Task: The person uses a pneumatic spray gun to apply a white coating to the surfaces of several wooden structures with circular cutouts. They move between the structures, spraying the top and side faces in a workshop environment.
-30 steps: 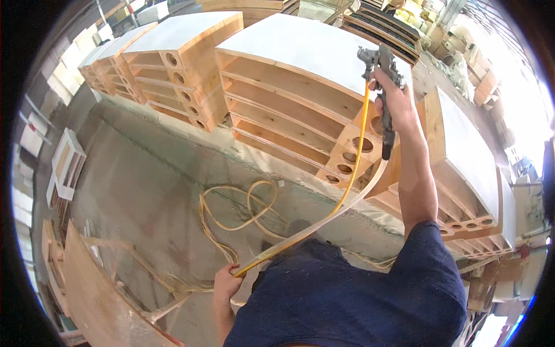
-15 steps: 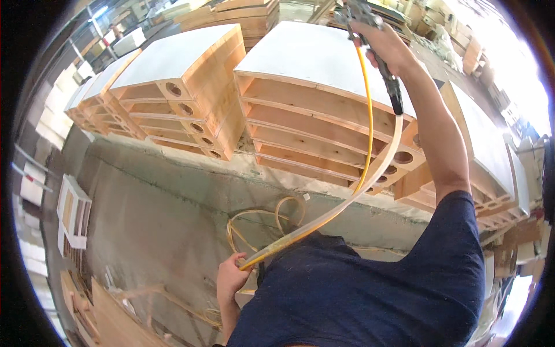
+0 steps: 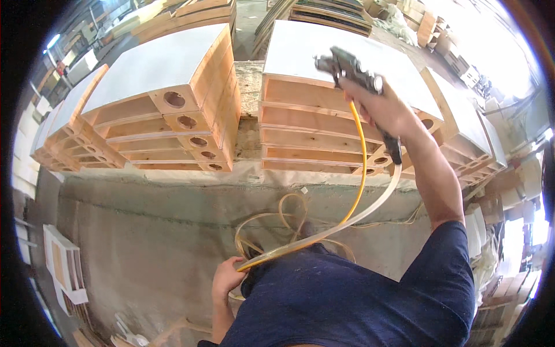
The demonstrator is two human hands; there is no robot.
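Observation:
My right hand [image 3: 384, 107] is wrapped round the grip of a black and grey spray gun [image 3: 347, 66]. It is held above the white top [image 3: 315, 49] of a stack of wooden frames [image 3: 300, 115]. From the gun run a thin yellow hose [image 3: 362, 150] and a thicker, cloudy clear hose [image 3: 370, 205]. Both hoses sweep down to my left hand [image 3: 227, 279], which is closed round them beside my dark blue shirt. Whether the gun touches the top panel I cannot tell; it appears to be above it.
To the left stands another white-topped stack [image 3: 156, 63] with round holes in its corner blocks; more stacks [image 3: 462, 127] stand at the right. Loose hose [image 3: 283, 214] loops over the concrete floor [image 3: 144, 243]. White-edged panels [image 3: 63, 260] lean at the far left.
My right hand and the spray gun have come lower and nearer, with the gun now turned to the left. The view has shifted, and my left hand still holds the hoses.

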